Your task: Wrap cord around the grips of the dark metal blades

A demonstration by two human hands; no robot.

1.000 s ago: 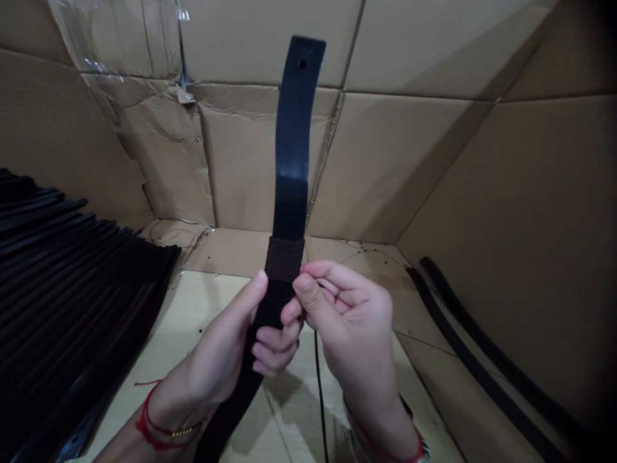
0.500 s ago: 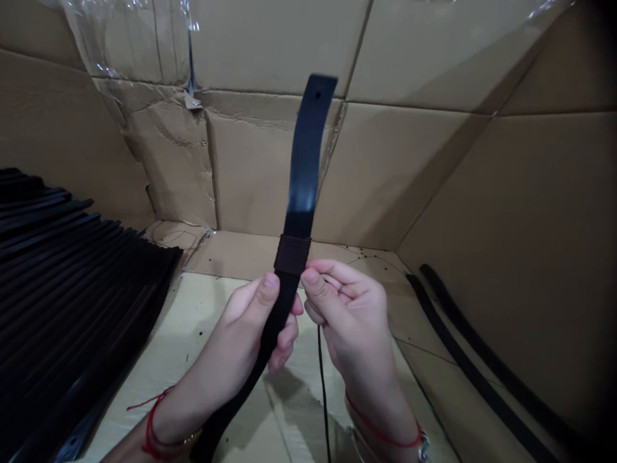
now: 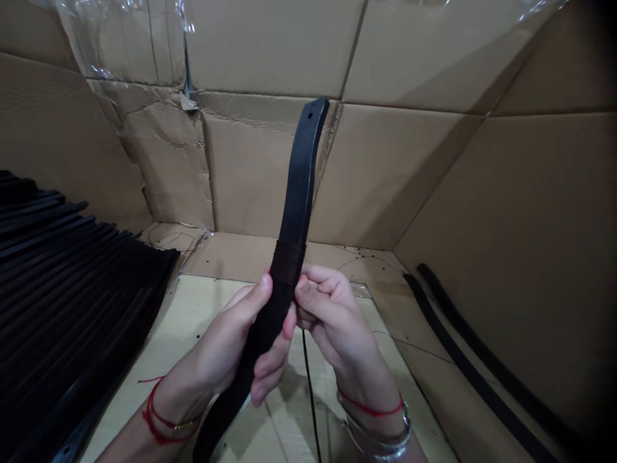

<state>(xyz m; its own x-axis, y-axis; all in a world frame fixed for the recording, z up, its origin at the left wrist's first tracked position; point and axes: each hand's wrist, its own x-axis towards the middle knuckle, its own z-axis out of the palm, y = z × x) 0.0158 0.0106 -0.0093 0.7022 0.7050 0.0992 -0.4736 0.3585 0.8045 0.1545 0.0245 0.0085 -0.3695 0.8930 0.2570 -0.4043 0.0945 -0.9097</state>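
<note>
Strap [image 3: 299, 180] (black, holed) in both hands [image 3: 226, 347] [image 3: 335, 321]

l wrist [image 3: 176, 402]: red strings [image 3: 159, 421]; r wrist [image 3: 371, 392]: red thread [image 3: 370, 409], silver bangles [image 3: 378, 437]

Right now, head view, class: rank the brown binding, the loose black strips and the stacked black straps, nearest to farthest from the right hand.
1. Brown binding, left of the right hand.
2. Loose black strips, on the right.
3. Stacked black straps, far left.

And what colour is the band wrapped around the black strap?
Dark brown, clearest in the head view: the band circles the black strap.
</note>
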